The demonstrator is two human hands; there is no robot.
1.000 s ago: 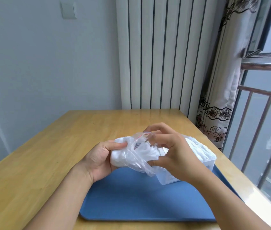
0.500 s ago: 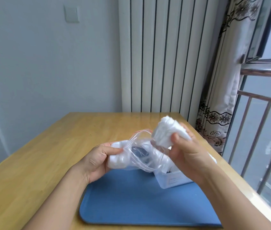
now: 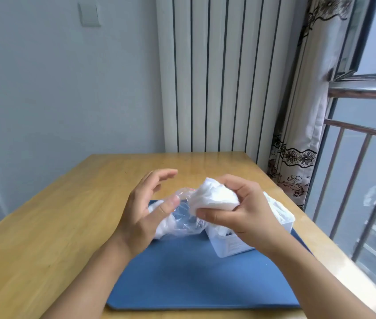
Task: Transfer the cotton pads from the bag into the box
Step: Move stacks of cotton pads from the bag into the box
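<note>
Nearest me lies the flat blue rectangular mat [image 3: 200,279] on the pale wooden bench [image 3: 44,238], and I place everything else from that mat. My two forearms reach in over its near edge. Above the mat's far right part, my right hand [image 3: 249,215] has its grip curled around a wad of white cotton pads [image 3: 214,195], thumb underneath and fingers over the top, holding it in the air. Just below that hand, on the mat's right side, stands the white open-topped plastic box [image 3: 230,244], with more white pads showing in it behind my wrist. Over the mat's far left part, my left hand [image 3: 145,210] has its grip spread, fingers loose and apart, holding nothing that I can see. Between the hands, the clear crumpled plastic zip bag [image 3: 182,217] lies at the mat's far edge, with white pads still inside. Beyond the mat, a white ribbed radiator [image 3: 219,74] rises behind the bench.
</note>
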